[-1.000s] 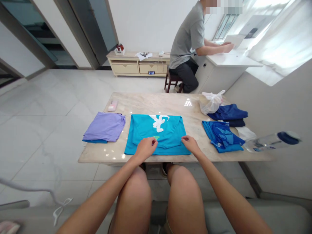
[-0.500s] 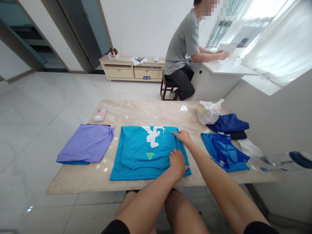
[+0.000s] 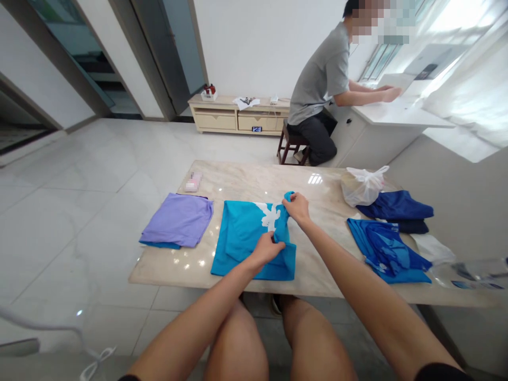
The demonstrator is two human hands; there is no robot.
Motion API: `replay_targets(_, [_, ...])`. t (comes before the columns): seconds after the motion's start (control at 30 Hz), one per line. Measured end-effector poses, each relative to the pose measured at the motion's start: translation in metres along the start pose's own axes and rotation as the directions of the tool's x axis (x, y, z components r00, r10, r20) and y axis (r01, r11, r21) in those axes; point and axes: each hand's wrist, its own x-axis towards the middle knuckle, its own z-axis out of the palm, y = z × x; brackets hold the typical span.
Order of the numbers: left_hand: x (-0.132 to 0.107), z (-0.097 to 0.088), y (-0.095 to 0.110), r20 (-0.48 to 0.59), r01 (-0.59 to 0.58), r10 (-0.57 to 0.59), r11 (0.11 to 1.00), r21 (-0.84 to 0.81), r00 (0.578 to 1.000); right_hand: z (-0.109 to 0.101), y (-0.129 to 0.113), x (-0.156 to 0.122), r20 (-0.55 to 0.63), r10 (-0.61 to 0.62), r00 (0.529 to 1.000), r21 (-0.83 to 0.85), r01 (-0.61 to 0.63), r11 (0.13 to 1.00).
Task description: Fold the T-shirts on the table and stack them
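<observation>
Bare left hand (image 3: 266,250) sits low and curled over, bare right hand (image 3: 297,207) farther forward, pinching; both reach inward, near each other.

The white print on the turquoise T-shirt (image 3: 238,243) is partly hidden by a raised fold and by the left hand (image 3: 266,250) and the right hand (image 3: 297,207), whose fingers are partly lost in the cloth. The small box (image 3: 193,182) on the table is blurred, and its markings cannot be read. The seated person's head (image 3: 351,8) is blurred out too. The bottle (image 3: 478,272) is cut off by the right edge, and the cable (image 3: 47,329) by the left edge. On the low cabinet (image 3: 238,121), the things in the small basket (image 3: 209,93) and on the white cloth (image 3: 245,101) are too small to be made out. The markings on the bright blue shirt (image 3: 387,251) cannot be read either.
</observation>
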Motion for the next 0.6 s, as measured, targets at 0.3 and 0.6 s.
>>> replay_targets(0.3, [-0.034,-0.177,-0.037,-0.483,0.299,-0.152,0.923,0.244,0.862,0.077,-0.067,-0.067,0.327,-0.1,0.94,0.092,0.074,0.993])
replay_targets(0.6, [0.036,-0.174,-0.034,-0.453,0.251,-0.071,0.902,0.35,0.889,0.057,0.024,-0.077,0.405,0.137,0.904,0.012,-0.155,0.988])
